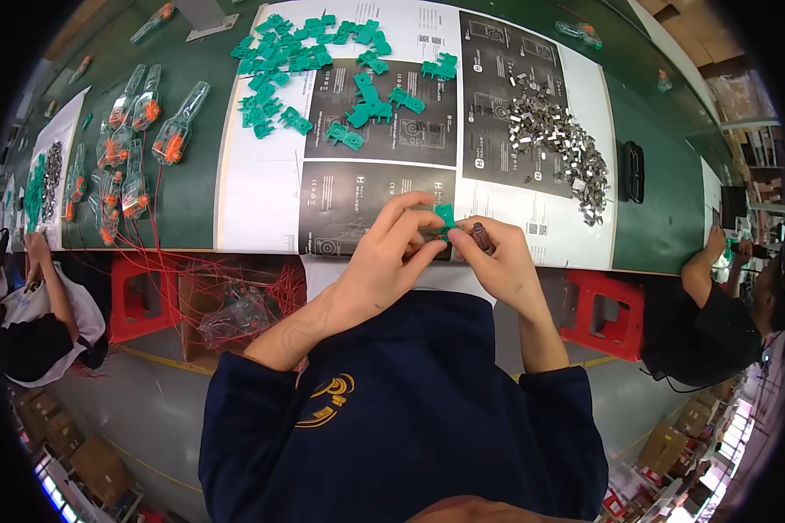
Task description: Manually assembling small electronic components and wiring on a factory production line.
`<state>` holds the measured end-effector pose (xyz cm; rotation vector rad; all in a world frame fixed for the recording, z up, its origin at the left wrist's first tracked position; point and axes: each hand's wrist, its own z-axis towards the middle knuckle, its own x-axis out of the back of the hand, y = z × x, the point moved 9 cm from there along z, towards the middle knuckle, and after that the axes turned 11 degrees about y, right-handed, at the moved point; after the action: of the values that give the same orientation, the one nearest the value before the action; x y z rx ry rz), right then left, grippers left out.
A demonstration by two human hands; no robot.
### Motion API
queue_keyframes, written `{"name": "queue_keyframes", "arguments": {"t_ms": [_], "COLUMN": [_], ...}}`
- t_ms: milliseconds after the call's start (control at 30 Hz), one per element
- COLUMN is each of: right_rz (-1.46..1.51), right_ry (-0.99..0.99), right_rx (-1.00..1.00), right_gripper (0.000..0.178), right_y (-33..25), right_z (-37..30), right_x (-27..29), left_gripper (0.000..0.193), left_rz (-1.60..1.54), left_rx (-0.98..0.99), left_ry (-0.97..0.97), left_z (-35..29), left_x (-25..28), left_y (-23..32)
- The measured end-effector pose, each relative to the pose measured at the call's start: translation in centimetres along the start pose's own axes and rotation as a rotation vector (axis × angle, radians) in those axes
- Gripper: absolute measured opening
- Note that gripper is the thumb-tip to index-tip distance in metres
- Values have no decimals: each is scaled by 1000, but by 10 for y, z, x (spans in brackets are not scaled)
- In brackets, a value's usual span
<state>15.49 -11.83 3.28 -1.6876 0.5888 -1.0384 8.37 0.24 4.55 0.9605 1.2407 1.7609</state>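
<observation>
Near the front edge of the table, my left hand (395, 237) pinches a small green plastic part (445, 213). My right hand (501, 261) is closed beside it, its thumb against the lower end of that part. A dark brown handle (481, 235) sticks out of my right fist; the rest of that tool is hidden. Beyond my hands lie several loose green plastic parts (368, 106), with a larger heap of them (279, 57) farther left. A pile of small shiny metal pieces (554, 139) is spread to the right.
Printed sheets (392, 187) cover the green table (196, 209). Clear plastic housings with orange ends (176, 131) and red wires lie left. A black case (633, 172) sits right. Red stools (606, 314) stand below the edge. Other people work at both sides.
</observation>
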Motion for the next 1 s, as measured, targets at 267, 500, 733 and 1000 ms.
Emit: {"name": "queue_keyframes", "arguments": {"t_ms": [267,500,733,1000], "right_rz": [-161,-64,-3,435], "right_ry": [152,235,251,30], "right_rx": [348,286,337,-115], "right_gripper": [13,11,11,24], "right_y": [-30,-23,-24,9], "right_z": [-11,-7,-7,-4], "right_x": [-3,9,9,-2], "left_gripper": [19,11,8,20], "left_rz": [305,176,-96,-531], "left_rx": [-336,-145,225,592], "left_ry": [44,104,130,-61], "left_z": [-5,0,-2,-3], "left_x": [-4,2,7,-7], "left_y": [17,10,-24,-38]}}
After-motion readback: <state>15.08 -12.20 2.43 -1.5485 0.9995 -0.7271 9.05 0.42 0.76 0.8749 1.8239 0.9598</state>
